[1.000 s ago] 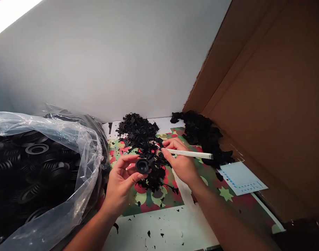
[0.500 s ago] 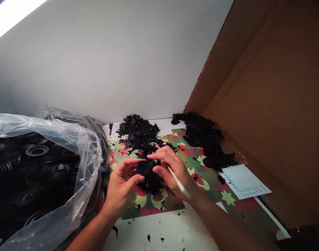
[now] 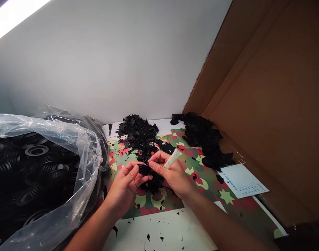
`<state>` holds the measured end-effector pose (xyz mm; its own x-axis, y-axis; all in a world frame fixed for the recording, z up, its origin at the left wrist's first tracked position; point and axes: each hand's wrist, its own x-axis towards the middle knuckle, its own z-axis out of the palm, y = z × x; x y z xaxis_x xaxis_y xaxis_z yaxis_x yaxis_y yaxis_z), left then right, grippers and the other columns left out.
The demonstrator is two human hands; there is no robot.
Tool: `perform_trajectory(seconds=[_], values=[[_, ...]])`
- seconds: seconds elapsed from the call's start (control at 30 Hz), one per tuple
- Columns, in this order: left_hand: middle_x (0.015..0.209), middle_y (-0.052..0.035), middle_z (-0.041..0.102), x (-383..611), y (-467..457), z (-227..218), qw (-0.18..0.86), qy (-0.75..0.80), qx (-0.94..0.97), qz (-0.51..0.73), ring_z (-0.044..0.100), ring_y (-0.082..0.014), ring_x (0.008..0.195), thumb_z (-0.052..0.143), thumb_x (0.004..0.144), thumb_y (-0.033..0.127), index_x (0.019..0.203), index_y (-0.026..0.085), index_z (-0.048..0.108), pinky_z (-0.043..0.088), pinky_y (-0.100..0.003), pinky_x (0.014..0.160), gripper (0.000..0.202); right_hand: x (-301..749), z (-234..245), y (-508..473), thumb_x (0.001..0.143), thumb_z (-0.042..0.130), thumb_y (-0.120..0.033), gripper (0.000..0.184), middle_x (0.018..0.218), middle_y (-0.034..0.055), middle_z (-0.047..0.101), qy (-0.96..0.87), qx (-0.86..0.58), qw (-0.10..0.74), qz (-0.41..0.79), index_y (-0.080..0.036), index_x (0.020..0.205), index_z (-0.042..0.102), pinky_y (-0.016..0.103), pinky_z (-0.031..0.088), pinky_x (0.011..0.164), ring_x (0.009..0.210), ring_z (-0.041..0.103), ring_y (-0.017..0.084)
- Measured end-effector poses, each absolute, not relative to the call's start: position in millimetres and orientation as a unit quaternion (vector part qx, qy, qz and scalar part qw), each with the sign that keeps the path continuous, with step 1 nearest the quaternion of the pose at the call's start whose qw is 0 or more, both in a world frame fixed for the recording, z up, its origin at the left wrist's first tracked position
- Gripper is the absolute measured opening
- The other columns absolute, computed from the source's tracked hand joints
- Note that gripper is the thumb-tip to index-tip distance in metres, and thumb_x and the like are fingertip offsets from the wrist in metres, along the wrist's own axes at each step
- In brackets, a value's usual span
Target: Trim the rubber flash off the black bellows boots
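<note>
Between the fingertips and thumb of my left hand (image 3: 124,183) is a small black ribbed rubber part (image 3: 143,169), held with its ribbed side toward me. My right hand (image 3: 175,177) is closed around a slim white-handled tool (image 3: 173,158), whose handle sticks up past the knuckles. The tool's working end is hidden behind the fingers. My right thumb and forefinger are at the right edge of the rubber part. Under both hands lie black trimmings (image 3: 153,186).
At left stands a clear plastic bag (image 3: 90,153) full of black ribbed parts (image 3: 36,150). A heap of shavings (image 3: 137,130) and a dark clumped pile (image 3: 203,136) sit at the back. A white card (image 3: 243,181) lies by the cardboard wall (image 3: 269,115) on a camouflage-patterned sheet (image 3: 227,197).
The rubber part has turned from showing its round open face to showing its ribbed side. My right hand has rotated, swinging the white handle from pointing down toward me to pointing up and away.
</note>
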<state>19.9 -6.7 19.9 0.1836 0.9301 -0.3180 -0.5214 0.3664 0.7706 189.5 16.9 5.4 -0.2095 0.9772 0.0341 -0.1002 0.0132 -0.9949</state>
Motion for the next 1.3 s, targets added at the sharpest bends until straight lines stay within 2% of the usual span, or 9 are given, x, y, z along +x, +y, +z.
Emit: perform_trajectory(seconds=[0.13,0.27,0.47,0.6,0.77,0.87,0.93,1.07,1.3], values=[[0.071,-0.0013,0.071,18.8,-5.1,19.8,0.740,0.399,0.236,0.487,0.067,-0.0114,0.059,0.094,0.063,0.047,0.079,0.015,0.072,0.056,-0.019,0.056,0.042,189.6,2.4,17.0,0.092,0.066,-0.054,0.033,0.086,0.0022,0.064,-0.571,-0.415,0.507,0.494,-0.021,0.089,0.071,0.027,0.048,0.063,0.071,0.057,0.015],[0.063,0.0011,0.066,18.7,-5.1,16.2,0.716,0.407,0.264,0.502,0.060,-0.0087,0.052,0.091,0.066,0.051,0.077,0.015,0.068,0.052,-0.018,0.051,0.045,189.7,4.2,10.3,0.090,0.076,-0.041,0.021,0.111,0.0061,0.065,-0.694,-0.340,0.513,0.374,-0.028,0.106,0.078,0.027,0.055,0.063,0.077,0.062,0.015],[0.070,-0.0003,0.069,18.0,-7.4,5.4,0.623,0.453,0.414,0.484,0.062,-0.0136,0.053,0.080,0.077,0.058,0.101,0.020,0.071,0.052,-0.024,0.050,0.045,185.4,-1.6,6.4,0.093,0.069,-0.018,0.019,0.103,0.0053,0.068,-0.724,-0.323,0.547,0.268,-0.029,0.106,0.079,0.030,0.061,0.075,0.086,0.068,0.018],[0.103,-0.0047,0.074,16.4,-7.9,9.1,0.392,0.483,0.605,0.497,0.069,-0.0197,0.084,0.090,0.068,0.028,0.106,0.028,0.079,0.056,-0.028,0.069,0.040,185.2,-3.1,9.3,0.094,0.069,-0.025,0.013,0.096,0.0053,0.071,-0.708,-0.336,0.547,0.293,-0.027,0.100,0.081,0.032,0.062,0.074,0.084,0.070,0.019],[0.077,-0.0003,0.070,11.9,-5.9,12.6,0.297,0.509,0.631,0.504,0.062,-0.0178,0.071,0.090,0.065,0.030,0.087,0.025,0.081,0.051,-0.026,0.062,0.024,186.0,0.2,10.5,0.104,0.050,-0.048,0.038,0.101,0.0093,0.073,-0.687,-0.339,0.539,0.351,-0.024,0.104,0.080,0.036,0.060,0.082,0.092,0.071,0.021],[0.071,0.0017,0.068,10.6,-6.4,11.7,0.340,0.533,0.606,0.482,0.058,-0.0158,0.065,0.088,0.068,0.032,0.087,0.022,0.079,0.047,-0.025,0.059,0.024,184.7,2.5,10.4,0.093,0.066,-0.056,0.036,0.104,0.0091,0.070,-0.676,-0.355,0.538,0.356,-0.024,0.104,0.080,0.035,0.060,0.078,0.091,0.070,0.022],[0.070,0.0022,0.067,11.1,-7.4,11.2,0.356,0.545,0.604,0.460,0.056,-0.0150,0.064,0.085,0.071,0.030,0.082,0.020,0.076,0.044,-0.025,0.058,0.018,182.8,3.5,9.8,0.087,0.078,-0.047,0.026,0.101,0.0069,0.069,-0.683,-0.355,0.529,0.356,-0.025,0.101,0.080,0.033,0.059,0.076,0.086,0.069,0.020],[0.070,0.0014,0.068,12.9,-8.1,10.7,0.368,0.532,0.627,0.434,0.057,-0.0155,0.065,0.080,0.072,0.025,0.080,0.020,0.074,0.045,-0.026,0.061,0.011,179.6,2.2,7.8,0.088,0.076,-0.025,0.003,0.090,0.0029,0.068,-0.676,-0.360,0.537,0.354,-0.024,0.086,0.078,0.029,0.057,0.071,0.077,0.066,0.016],[0.076,-0.0008,0.068,18.2,-8.9,16.9,0.286,0.506,0.684,0.440,0.057,-0.0154,0.066,0.077,0.071,0.020,0.085,0.022,0.080,0.046,-0.026,0.061,0.014,177.1,-1.6,7.1,0.085,0.064,-0.011,0.017,0.074,-0.0005,0.061,-0.698,-0.380,0.524,0.307,-0.022,0.072,0.067,0.025,0.049,0.059,0.064,0.059,0.014]])
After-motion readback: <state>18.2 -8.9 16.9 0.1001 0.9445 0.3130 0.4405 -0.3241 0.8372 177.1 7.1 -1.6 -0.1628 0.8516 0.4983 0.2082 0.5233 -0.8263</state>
